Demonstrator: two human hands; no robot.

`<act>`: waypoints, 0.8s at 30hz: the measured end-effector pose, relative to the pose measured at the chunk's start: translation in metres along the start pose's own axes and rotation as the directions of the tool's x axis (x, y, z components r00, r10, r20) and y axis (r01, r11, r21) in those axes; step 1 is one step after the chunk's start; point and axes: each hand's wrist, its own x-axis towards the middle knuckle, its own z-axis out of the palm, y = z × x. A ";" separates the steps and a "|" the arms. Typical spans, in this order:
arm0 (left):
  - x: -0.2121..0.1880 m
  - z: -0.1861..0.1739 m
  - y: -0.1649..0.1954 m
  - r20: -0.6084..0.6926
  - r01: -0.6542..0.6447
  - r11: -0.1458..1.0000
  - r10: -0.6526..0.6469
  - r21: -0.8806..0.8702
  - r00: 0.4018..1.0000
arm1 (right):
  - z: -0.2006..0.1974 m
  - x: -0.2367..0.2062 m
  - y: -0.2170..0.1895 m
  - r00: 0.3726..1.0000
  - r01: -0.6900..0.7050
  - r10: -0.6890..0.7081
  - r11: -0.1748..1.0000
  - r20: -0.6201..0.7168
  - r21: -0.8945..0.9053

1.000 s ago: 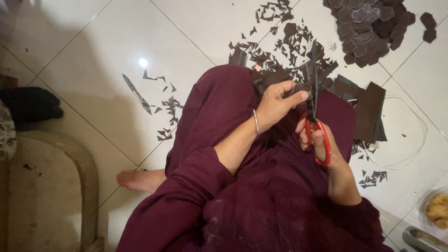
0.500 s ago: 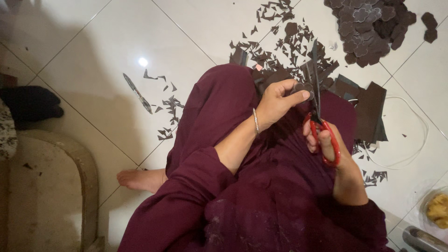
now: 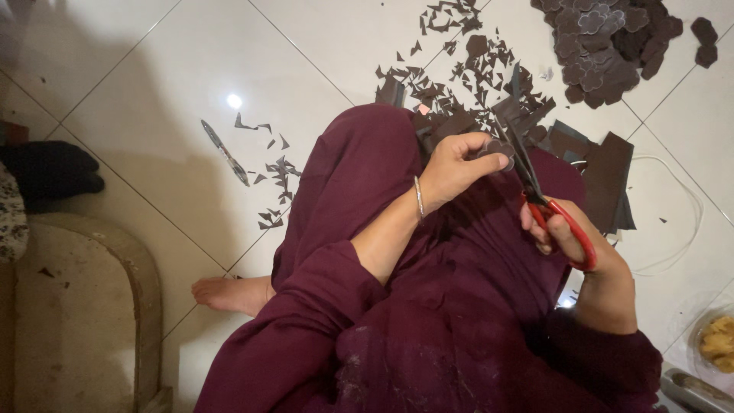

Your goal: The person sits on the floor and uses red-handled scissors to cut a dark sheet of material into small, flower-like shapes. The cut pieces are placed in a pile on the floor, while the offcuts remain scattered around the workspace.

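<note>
The left hand is pinching a small dark cutout while the right hand is gripping red-handled scissors, blades touching it.

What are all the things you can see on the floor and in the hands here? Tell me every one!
scissors: one, red handles, dark blades, in the right hand
small cut piece: one, dark brown, pinched in the left hand at the blades
pile of cut shapes: one heap, dark brown, top right on the floor
scraps: many, dark, scattered on the white tiles past the knee and at centre left
flat sheets: a few, dark brown, beside the right hand
pen: one, dark, on the tiles at left
cord: one, white, at right
bangle: one, silver, left wrist
bare foot: one, lower middle
left hand: holds the piece
right hand: grips the scissors
</note>
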 end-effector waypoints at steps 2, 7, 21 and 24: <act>0.000 0.000 0.000 0.014 0.020 0.999 -0.019 -0.050 1.000 | -0.002 0.000 -0.003 1.000 -0.028 0.028 0.999 0.001 -0.020; 0.002 0.000 -0.001 0.019 0.046 0.994 -0.044 -0.097 0.999 | -0.001 -0.005 -0.011 1.000 -0.010 0.008 0.998 -0.022 -0.054; 0.005 0.000 -0.005 -0.034 0.049 0.992 -0.053 -0.118 0.998 | -0.011 -0.008 0.010 0.988 -0.110 0.104 0.993 -0.112 -0.052; 0.004 -0.001 -0.004 -0.035 0.042 0.995 -0.046 -0.092 0.998 | -0.007 -0.005 0.001 0.998 0.015 -0.020 0.996 -0.067 -0.084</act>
